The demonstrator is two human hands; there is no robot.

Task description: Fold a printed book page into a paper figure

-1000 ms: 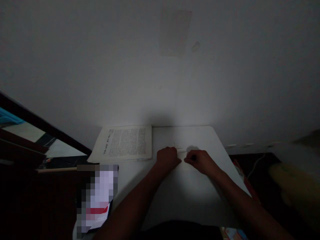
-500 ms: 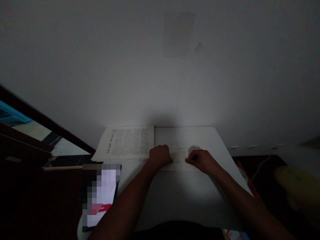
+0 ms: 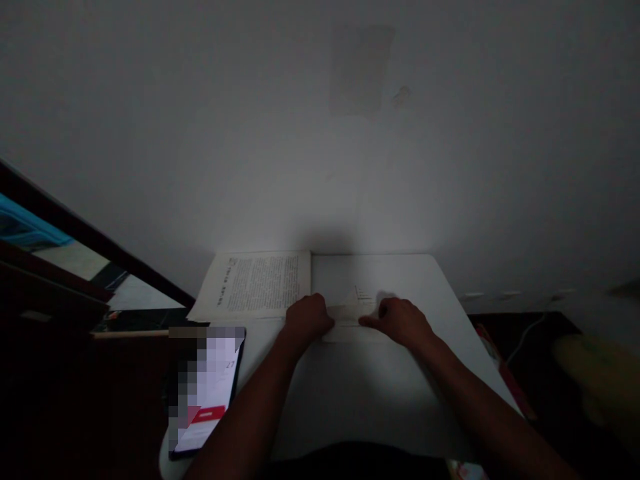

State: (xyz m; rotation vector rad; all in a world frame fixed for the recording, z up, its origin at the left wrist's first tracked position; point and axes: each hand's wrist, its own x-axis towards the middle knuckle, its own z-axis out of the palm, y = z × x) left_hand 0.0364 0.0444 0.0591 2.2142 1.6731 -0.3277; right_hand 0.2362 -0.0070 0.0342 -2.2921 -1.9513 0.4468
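A piece of pale paper [image 3: 347, 315], seemingly folded, lies on the white table between my two hands. A few dark printed lines show near its far edge. My left hand [image 3: 308, 316] is closed at the paper's left end, its thumb pressed to the sheet. On the other end, my right hand [image 3: 403, 321] has curled fingers and a thumb stretched along the paper toward the left. Both hands hide part of the sheet, and dim light blurs its creases.
The white table [image 3: 350, 393] stands against a grey wall. A printed book or stack of pages [image 3: 265, 283] lies at the back left. A tablet [image 3: 210, 393] with a lit screen rests by the left edge, beside my left forearm. A cable [image 3: 525, 337] runs beyond the right side.
My left hand has slid a little left along the paper. The right thumb has also moved left and now reaches farther across the sheet. The view has shifted slightly.
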